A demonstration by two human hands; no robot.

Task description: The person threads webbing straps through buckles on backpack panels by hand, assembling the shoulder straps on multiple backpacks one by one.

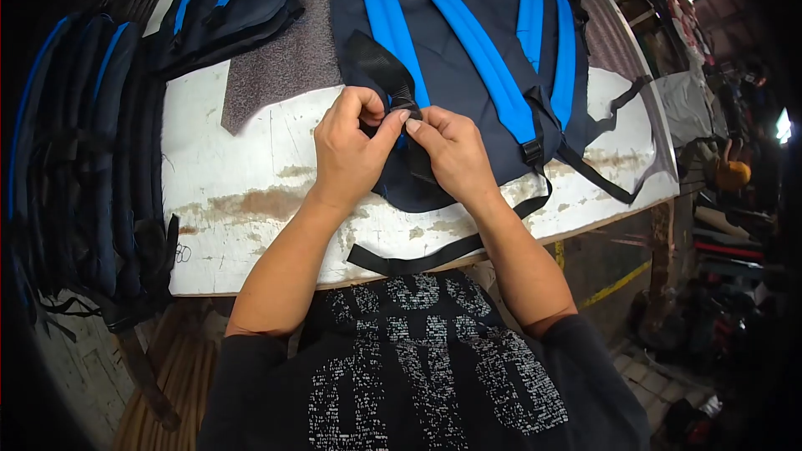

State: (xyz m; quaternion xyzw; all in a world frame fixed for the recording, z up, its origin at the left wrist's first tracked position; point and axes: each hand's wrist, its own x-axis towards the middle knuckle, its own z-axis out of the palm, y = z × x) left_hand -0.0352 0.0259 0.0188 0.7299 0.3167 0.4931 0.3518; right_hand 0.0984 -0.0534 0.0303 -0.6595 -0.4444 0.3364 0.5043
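A dark navy backpack panel (468,58) with bright blue shoulder straps (480,50) lies on the white worktable before me. Over its left part, my left hand (347,138) pinches black webbing (380,67) between thumb and curled fingers. My right hand (455,150) grips the same webbing just beside it, the two thumbs almost touching. One stretch of webbing rises above my hands and another hangs below them. A buckle may be between my fingers, but they hide it. To the right, a black buckle (532,150) joins the other blue strap to a loose webbing tail (401,263).
Stacked navy and blue bags (83,159) stand along the table's left side. Another bag (230,8) lies at the back left, near a speckled grey-brown sheet (288,58). The scuffed white table (242,209) ends close to my body. Piled materials crowd the right side.
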